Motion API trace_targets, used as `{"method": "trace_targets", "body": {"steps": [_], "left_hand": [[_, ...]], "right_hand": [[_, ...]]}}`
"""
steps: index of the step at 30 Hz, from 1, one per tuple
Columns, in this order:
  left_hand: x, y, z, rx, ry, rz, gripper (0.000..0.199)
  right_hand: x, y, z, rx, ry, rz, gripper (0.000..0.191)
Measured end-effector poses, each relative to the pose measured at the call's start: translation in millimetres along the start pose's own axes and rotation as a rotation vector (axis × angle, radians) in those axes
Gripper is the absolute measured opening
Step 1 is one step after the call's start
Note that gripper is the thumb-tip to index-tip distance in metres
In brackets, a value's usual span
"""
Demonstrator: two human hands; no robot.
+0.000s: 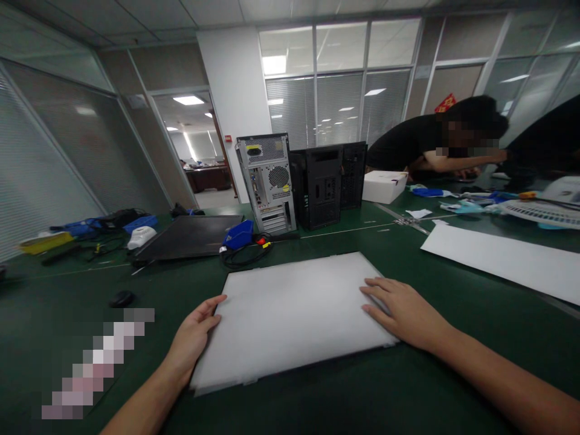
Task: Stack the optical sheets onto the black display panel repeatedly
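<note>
A white rectangular panel point(294, 314) with a thin dark edge lies on the green table point(344, 399) in front of me. My left hand point(194, 335) is at the panel's left edge, thumb and fingers apart, touching its border. On the right side, my right hand point(399, 308) rests with spread fingers on the panel's surface and right edge. The underside of the panel is hidden.
Computer cases point(272, 181) stand behind the panel, with a blue object point(238, 234) and cable before them. A black flat screen point(190, 235) and a mouse point(122, 298) lie left. Right are a white strip point(507, 254), a white box point(384, 186) and a bent-over person point(408, 139).
</note>
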State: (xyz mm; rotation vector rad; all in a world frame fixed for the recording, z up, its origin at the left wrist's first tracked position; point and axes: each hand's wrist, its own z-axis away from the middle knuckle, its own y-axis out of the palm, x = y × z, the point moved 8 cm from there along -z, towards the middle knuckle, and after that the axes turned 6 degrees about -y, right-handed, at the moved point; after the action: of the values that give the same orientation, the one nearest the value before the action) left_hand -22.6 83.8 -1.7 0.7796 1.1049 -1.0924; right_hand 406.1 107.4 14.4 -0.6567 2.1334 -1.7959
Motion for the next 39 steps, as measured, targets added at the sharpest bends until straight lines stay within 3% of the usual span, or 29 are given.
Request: {"method": "trace_targets", "body": {"steps": [13,17,20,25,30,35,39], "left_hand": [[0.0,2.1,3.1,-0.027,-0.037,0.021,0.046],[1.6,2.7,2.1,-0.018,-0.036,0.032,0.046],[2.8,3.6,2.2,-0.021,-0.052,0.012,0.047],[3.6,2.6,-0.1,-0.042,-0.059,-0.015,0.046],[3.8,1.8,-1.8,-0.047,-0.045,-0.023,0.044],[6.9,1.5,-2.9,-0.038,-0.052,-0.011,0.044],[9.0,1.8,-4.7,-0.024,-0.058,0.007,0.044]], "right_hand": [[5.8,-1.1,1.9,-0.019,0.038,-0.033,0.060],[-3.0,-4.3,0.7,-0.035,0.026,-0.074,0.058],[-37.8,-16.8,-0.2,-0.111,0.104,-0.048,0.057],[-143.1,-42.7,25.7,-0.220,0.416,0.134,0.061],[-228.9,-34.1,72.1,-0.168,0.681,0.161,0.065],[-258.8,-15.3,91.1,-0.093,0.850,0.151,0.066],[-252.7,-19.1,79.5,-0.105,0.782,0.131,0.065]]}}
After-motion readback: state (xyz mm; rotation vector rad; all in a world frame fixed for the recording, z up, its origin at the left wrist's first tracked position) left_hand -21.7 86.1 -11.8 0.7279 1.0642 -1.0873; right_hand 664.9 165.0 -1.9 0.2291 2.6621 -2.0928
